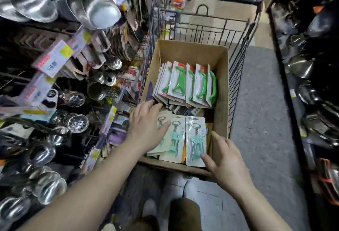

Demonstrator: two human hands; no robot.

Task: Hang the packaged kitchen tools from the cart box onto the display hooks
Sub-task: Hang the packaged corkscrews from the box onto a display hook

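Reaching into the cardboard box [219, 91] in the wire cart [238, 34], both hands hover over the near row of carded corkscrews. The left hand [146, 128] lies with fingers straight and spread, covering the leftmost corkscrew pack [161, 120] and grasping nothing that can be seen. The right hand [225, 159] is also released, fingers relaxed, its fingertips touching the near right corner of the rightmost corkscrew pack [196, 139]; whether it has begun to pinch the card I cannot tell. A middle corkscrew pack [176, 137] lies between the two. All three lie flat with their long axes running near to far, hang-holes at the far end. Farther in the box stands a leaning stack of green peeler packs [185, 82]. The display hooks [110, 69], crowded with strainers and ladles, rise to the left of the cart, so the left hand is nearer the rack, and any pack lifted would likely travel leftward and up, hole end leading.
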